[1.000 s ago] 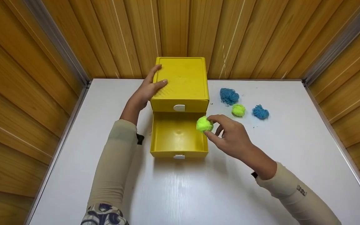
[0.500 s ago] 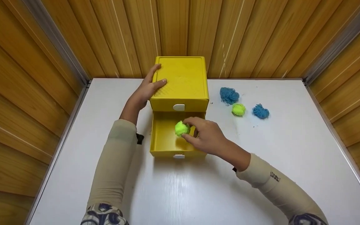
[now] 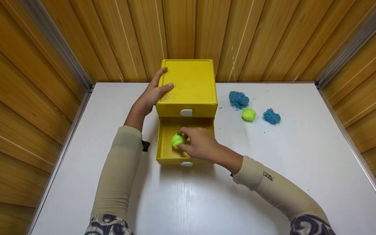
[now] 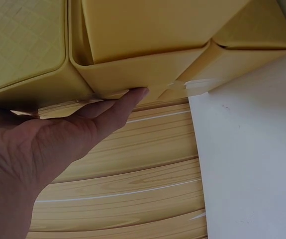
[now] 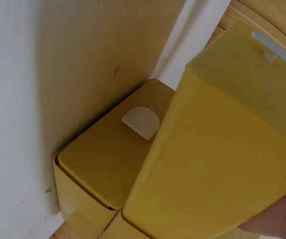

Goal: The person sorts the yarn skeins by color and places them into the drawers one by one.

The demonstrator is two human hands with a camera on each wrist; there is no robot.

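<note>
- While the left hand (image 3: 149, 94) lies spread, thumb and fingers apart, along the left edge of the yellow drawer unit (image 3: 190, 80), presumably to steady it, the right hand (image 3: 201, 144) pinches a green ball (image 3: 176, 141) between thumb and fingers.
- The green ball is inside the lower drawer (image 3: 171, 161), left of centre; whether it touches the floor is hard to tell behind the fingers.
- That drawer juts toward the front edge of the table (image 3: 181, 202), likely for access from above.
- The closed upper drawer (image 3: 202, 111) overhangs its back edge, limiting reach there.
- Toward the table's back right corner lie a second green ball (image 3: 248, 114), a larger blue bundle (image 3: 239, 100) just beside it and a smaller blue bundle (image 3: 271, 116), clear of the drawer.
</note>
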